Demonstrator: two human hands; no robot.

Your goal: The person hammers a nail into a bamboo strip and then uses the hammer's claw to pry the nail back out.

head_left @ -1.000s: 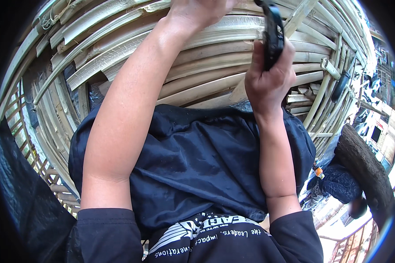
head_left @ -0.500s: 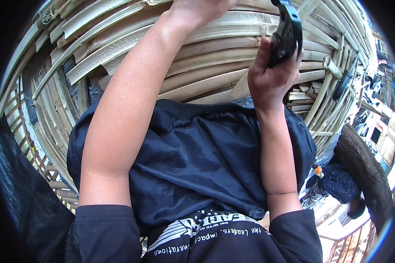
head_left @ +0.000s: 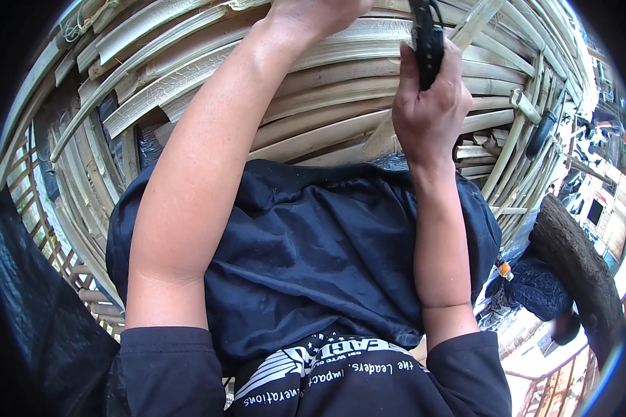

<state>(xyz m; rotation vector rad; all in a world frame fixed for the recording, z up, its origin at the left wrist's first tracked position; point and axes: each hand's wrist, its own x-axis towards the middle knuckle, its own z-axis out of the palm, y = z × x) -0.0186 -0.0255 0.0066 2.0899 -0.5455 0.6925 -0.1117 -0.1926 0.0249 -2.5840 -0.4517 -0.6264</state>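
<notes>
At the upper right, my right hand (head_left: pixel 435 108) is closed around a black hand tool (head_left: pixel 428 52). Its narrow side faces up, its far end runs out of the top of the picture, and its exact kind cannot be made out. My left hand (head_left: pixel 320 15) reaches to the top edge over pale split-bamboo slats (head_left: pixel 320 101). Its fingers are cut off there, so what it touches is hidden. Behind both hands the slats lie in long, roughly parallel rows.
Dark cloth (head_left: pixel 313 243) covers my lap. A thick brown log (head_left: pixel 577 257) slants at the right, beside a crouching person (head_left: pixel 539 285) in dark clothes. A black tube-shaped object (head_left: pixel 542 134) lies by the bamboo poles. Dark sheeting (head_left: pixel 42 313) hangs at the left.
My right hand has shifted a little left and up, turning the black tool so that its narrow side now shows. My left arm stays almost where it was.
</notes>
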